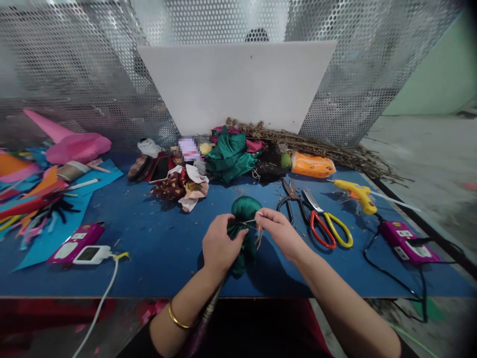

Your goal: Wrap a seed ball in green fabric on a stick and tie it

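Holding string taut across green cloth | left hand pinching cloth, right hand pinching string | cloth bunched, no knot visible | scissors right of both hands

The left hand grips gathered, shiny dark-green fabric above the blue-topped bench; the right hand pinches a thin, pale string beside it.
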Demonstrator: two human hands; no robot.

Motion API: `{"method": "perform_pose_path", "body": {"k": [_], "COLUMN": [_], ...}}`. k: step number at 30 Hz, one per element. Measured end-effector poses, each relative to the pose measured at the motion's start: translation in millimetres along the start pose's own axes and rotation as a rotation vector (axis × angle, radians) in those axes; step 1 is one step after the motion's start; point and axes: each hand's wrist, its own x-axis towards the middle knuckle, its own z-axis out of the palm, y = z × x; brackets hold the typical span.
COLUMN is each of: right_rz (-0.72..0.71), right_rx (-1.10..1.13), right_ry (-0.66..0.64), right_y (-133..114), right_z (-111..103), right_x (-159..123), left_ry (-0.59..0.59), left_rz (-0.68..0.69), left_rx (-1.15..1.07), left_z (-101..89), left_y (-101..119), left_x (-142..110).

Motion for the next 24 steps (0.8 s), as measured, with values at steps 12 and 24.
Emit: {"method": "perform_pose_path", "body": {"k": [12, 24], "right_rz": [0.008, 0.165], "right_rx": [-0.021, 0.42], "right_ry": [-0.023, -0.121], "right_y": [-4.7, -4.3], "right_z": [7.5, 17.8], "right_x": [5.1, -2.3], "left_ry": [-0.156, -0.187], "left_rz": [0.382, 0.361], "left_rx": [0.039, -0.024], "left_z": [-9.0, -4.2], "left_y": [-2.4, 3.2], "left_x": [15.6, 17.5]}}
